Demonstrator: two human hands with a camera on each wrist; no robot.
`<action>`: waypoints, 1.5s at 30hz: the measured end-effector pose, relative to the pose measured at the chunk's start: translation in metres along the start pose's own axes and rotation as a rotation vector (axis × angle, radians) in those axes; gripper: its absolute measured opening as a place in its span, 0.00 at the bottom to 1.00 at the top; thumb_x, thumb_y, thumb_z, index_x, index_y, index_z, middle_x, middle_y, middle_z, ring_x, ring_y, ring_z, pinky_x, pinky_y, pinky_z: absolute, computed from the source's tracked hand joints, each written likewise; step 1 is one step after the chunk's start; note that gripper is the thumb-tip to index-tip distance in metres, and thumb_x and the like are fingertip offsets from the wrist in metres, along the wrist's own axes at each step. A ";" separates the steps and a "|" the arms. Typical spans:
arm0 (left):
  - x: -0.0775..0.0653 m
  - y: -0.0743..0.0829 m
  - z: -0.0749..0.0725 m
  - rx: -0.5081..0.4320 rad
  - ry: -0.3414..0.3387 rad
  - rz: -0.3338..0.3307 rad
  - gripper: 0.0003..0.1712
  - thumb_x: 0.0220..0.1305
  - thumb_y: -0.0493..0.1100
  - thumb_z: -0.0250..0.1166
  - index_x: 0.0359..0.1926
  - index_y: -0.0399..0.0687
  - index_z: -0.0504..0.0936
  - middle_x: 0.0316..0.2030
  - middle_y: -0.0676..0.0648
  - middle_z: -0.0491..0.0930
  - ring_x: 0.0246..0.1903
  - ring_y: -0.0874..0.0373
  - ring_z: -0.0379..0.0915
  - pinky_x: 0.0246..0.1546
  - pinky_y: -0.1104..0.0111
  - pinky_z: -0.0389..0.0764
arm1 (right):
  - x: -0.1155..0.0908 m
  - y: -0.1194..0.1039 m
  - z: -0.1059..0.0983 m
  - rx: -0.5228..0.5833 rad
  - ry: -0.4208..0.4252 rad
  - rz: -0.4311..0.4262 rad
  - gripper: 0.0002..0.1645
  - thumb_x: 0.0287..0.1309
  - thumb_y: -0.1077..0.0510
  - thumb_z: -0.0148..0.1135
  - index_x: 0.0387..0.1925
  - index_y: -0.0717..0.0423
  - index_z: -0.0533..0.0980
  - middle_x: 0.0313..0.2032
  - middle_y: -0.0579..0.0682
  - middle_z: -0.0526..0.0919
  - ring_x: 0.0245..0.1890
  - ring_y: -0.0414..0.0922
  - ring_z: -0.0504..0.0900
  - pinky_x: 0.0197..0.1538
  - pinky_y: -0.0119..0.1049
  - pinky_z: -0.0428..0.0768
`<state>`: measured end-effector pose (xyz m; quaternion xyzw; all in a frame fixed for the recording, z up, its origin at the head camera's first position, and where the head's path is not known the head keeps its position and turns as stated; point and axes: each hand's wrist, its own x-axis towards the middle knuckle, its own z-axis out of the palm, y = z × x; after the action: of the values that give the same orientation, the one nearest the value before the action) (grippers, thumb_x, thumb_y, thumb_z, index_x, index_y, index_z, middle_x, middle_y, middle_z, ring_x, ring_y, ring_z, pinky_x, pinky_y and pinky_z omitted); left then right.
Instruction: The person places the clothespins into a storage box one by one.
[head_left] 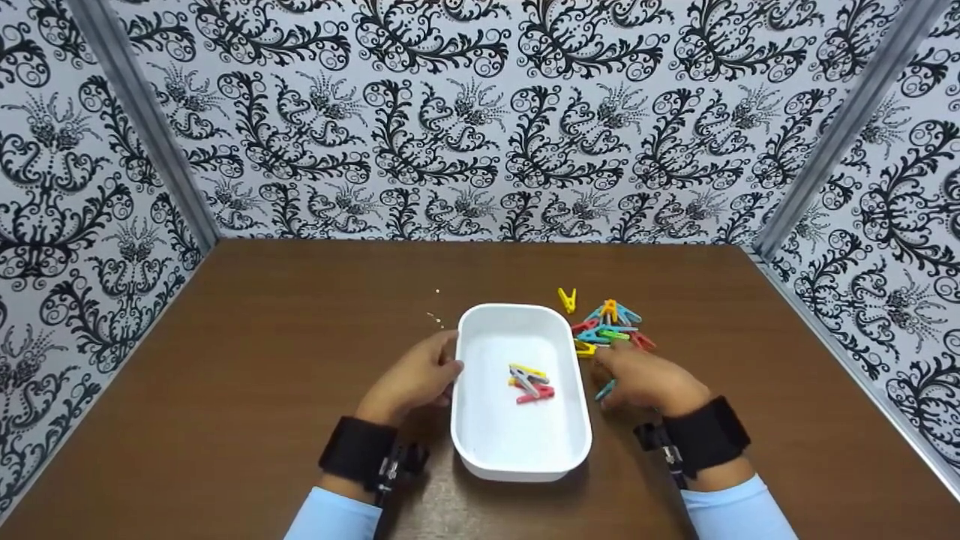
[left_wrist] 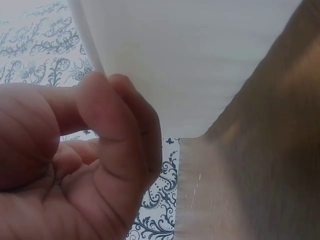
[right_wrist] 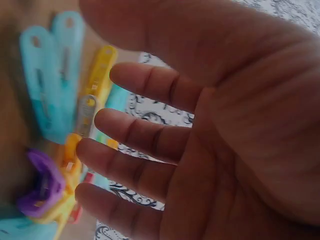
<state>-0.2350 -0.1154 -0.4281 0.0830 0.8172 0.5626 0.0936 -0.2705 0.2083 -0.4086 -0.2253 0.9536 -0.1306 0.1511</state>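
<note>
A white plastic tub (head_left: 517,450) stands on the table, with several clothespins (head_left: 531,382) in yellow, grey and red lying in it. My left hand (head_left: 412,379) pinches the tub's left rim; the left wrist view has its curled fingers (left_wrist: 120,115) at the edge. To the right of the tub, my right hand (head_left: 645,379) hovers over the near end of a loose heap of clothespins (head_left: 611,330). Its fingers are spread and hold nothing. Light blue clothespins (right_wrist: 50,75), a yellow one (right_wrist: 102,65) and a purple one (right_wrist: 45,182) lie by the fingertips.
A single yellow clothespin (head_left: 568,300) sits apart, behind the heap. Small pale specks (head_left: 435,318) dot the brown table (head_left: 300,300) left of the tub. Patterned black-and-white walls (head_left: 480,135) enclose the back and both sides.
</note>
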 end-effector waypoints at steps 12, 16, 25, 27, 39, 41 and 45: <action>0.000 0.000 -0.003 0.026 0.000 0.035 0.29 0.69 0.30 0.54 0.70 0.35 0.63 0.28 0.43 0.73 0.18 0.58 0.70 0.17 0.70 0.76 | 0.012 0.000 0.012 -0.020 0.080 0.046 0.10 0.57 0.55 0.69 0.35 0.56 0.77 0.28 0.48 0.74 0.30 0.47 0.71 0.34 0.42 0.73; 0.000 -0.001 -0.003 0.023 0.003 0.020 0.30 0.70 0.31 0.54 0.71 0.36 0.62 0.29 0.43 0.73 0.18 0.57 0.70 0.18 0.69 0.77 | 0.014 0.000 0.013 -0.027 0.095 0.070 0.17 0.57 0.51 0.69 0.41 0.58 0.77 0.31 0.50 0.76 0.32 0.48 0.72 0.37 0.45 0.76; 0.000 -0.002 -0.001 0.015 0.005 0.027 0.29 0.70 0.31 0.54 0.71 0.36 0.63 0.31 0.38 0.75 0.18 0.57 0.71 0.17 0.68 0.77 | 0.012 -0.001 0.014 -0.029 0.098 -0.017 0.16 0.53 0.60 0.72 0.43 0.59 0.78 0.36 0.51 0.78 0.36 0.49 0.73 0.45 0.50 0.79; -0.001 -0.001 -0.001 0.011 0.005 0.027 0.29 0.70 0.31 0.54 0.71 0.35 0.63 0.32 0.37 0.76 0.19 0.57 0.72 0.18 0.67 0.78 | 0.013 -0.001 0.013 -0.026 0.095 -0.025 0.12 0.56 0.61 0.70 0.41 0.59 0.79 0.34 0.50 0.79 0.34 0.48 0.74 0.43 0.48 0.79; -0.001 0.001 0.001 0.044 0.007 0.024 0.30 0.70 0.32 0.54 0.71 0.33 0.61 0.27 0.44 0.71 0.17 0.58 0.70 0.18 0.69 0.77 | 0.010 -0.003 0.003 0.044 0.132 -0.065 0.10 0.52 0.65 0.66 0.38 0.62 0.78 0.28 0.47 0.78 0.27 0.45 0.73 0.32 0.40 0.75; 0.000 0.001 0.001 0.042 0.009 0.020 0.31 0.70 0.33 0.55 0.71 0.33 0.61 0.27 0.45 0.71 0.17 0.58 0.70 0.18 0.69 0.77 | 0.007 -0.004 0.000 0.040 0.150 -0.083 0.10 0.51 0.66 0.65 0.38 0.62 0.79 0.29 0.48 0.79 0.27 0.45 0.73 0.32 0.39 0.75; 0.001 0.001 0.002 0.046 0.005 0.015 0.31 0.70 0.33 0.55 0.72 0.34 0.61 0.28 0.44 0.71 0.18 0.58 0.70 0.18 0.69 0.77 | 0.000 -0.005 -0.008 -0.008 0.203 -0.129 0.07 0.51 0.67 0.64 0.35 0.61 0.78 0.29 0.49 0.78 0.29 0.47 0.71 0.33 0.40 0.74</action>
<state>-0.2353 -0.1129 -0.4282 0.0898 0.8295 0.5446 0.0853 -0.2711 0.2057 -0.3999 -0.2725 0.9480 -0.1582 0.0442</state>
